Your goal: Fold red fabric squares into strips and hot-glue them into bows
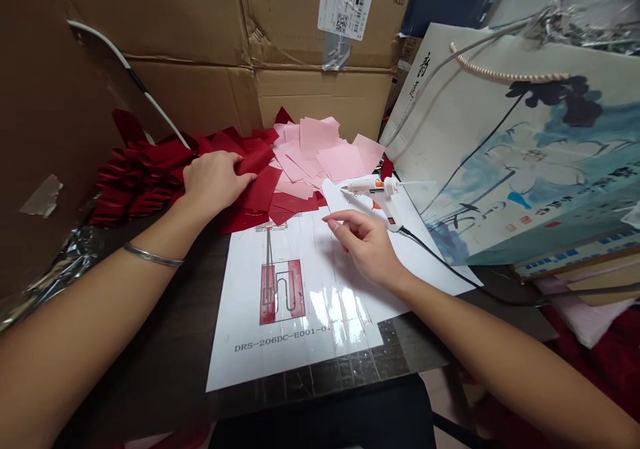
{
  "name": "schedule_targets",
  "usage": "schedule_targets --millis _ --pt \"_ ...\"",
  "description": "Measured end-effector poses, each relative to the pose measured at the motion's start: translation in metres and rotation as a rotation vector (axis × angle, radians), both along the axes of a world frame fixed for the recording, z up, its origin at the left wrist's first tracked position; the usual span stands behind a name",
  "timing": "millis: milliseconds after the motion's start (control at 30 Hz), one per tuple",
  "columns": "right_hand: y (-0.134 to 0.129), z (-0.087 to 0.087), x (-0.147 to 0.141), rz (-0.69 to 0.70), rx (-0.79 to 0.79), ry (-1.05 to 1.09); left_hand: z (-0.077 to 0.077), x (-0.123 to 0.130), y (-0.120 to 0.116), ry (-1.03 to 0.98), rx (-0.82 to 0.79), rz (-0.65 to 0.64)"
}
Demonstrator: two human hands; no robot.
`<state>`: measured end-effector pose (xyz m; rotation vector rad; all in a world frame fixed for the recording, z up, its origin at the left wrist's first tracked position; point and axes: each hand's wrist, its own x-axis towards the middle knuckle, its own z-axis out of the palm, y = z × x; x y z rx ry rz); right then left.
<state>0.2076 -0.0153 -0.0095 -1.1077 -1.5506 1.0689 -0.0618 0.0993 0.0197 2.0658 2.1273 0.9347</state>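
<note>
My left hand [215, 179] is at the heap of red squares [260, 195], thin cloth or paper. Its thumb and fingers close on a red square at the near left of the heap. Pink squares [320, 152] lie piled just to the right. Over the printed white sheet [235, 369], my right hand [367, 245] has its fingers curled together; whatever may be between them is hidden. Just beyond it a white glue gun [377, 199] rests with its nozzle toward the left and a glue stick out of its back.
Gathered red ruffles [140, 175] lie at the left, near a white cable [107, 39]. Cardboard [320, 95] walls the back. A large painted paper bag [500, 149] stands at the right. The glue gun's black cord [445, 265] runs rightward over the dark table [170, 342].
</note>
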Motion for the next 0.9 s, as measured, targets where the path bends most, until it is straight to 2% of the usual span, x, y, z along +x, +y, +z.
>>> schedule_targets --millis 133,200,267,300,400,467,500,567,633,767,900 --pt "-0.001 -0.003 -0.001 0.015 -0.015 -0.009 0.004 0.004 -0.004 -0.164 0.159 0.023" --pt "-0.001 -0.002 -0.001 0.013 -0.011 -0.008 0.01 0.011 -0.01 -0.231 0.23 -0.05" --pt "0.0 -0.001 -0.001 0.001 -0.002 0.006 0.015 0.025 -0.021 -0.376 0.256 -0.191" --pt "0.0 0.0 -0.001 -0.006 0.0 0.018 0.016 0.035 -0.029 -0.495 0.216 -0.255" --pt "0.002 0.001 -0.001 0.021 -0.053 0.066 0.012 0.066 -0.056 -0.888 -0.066 -0.465" --pt "0.004 0.001 -0.001 0.108 -0.141 0.137 0.004 0.083 -0.073 -1.053 -0.268 -0.532" --pt "0.004 0.0 -0.001 0.162 -0.182 0.183 0.0 0.089 -0.081 -1.118 -0.286 -0.532" --pt "0.006 -0.001 -0.001 0.257 -0.232 0.264 -0.008 0.096 -0.091 -1.189 -0.297 -0.541" --pt "0.007 -0.003 -0.001 0.292 -0.246 0.301 -0.014 0.097 -0.098 -1.223 -0.303 -0.567" --pt "0.01 -0.006 -0.001 0.215 -0.255 0.299 -0.019 0.094 -0.108 -1.153 -0.342 -0.627" --pt "0.015 -0.009 0.001 0.19 -0.187 0.316 -0.024 0.094 -0.109 -1.152 -0.257 -0.493"
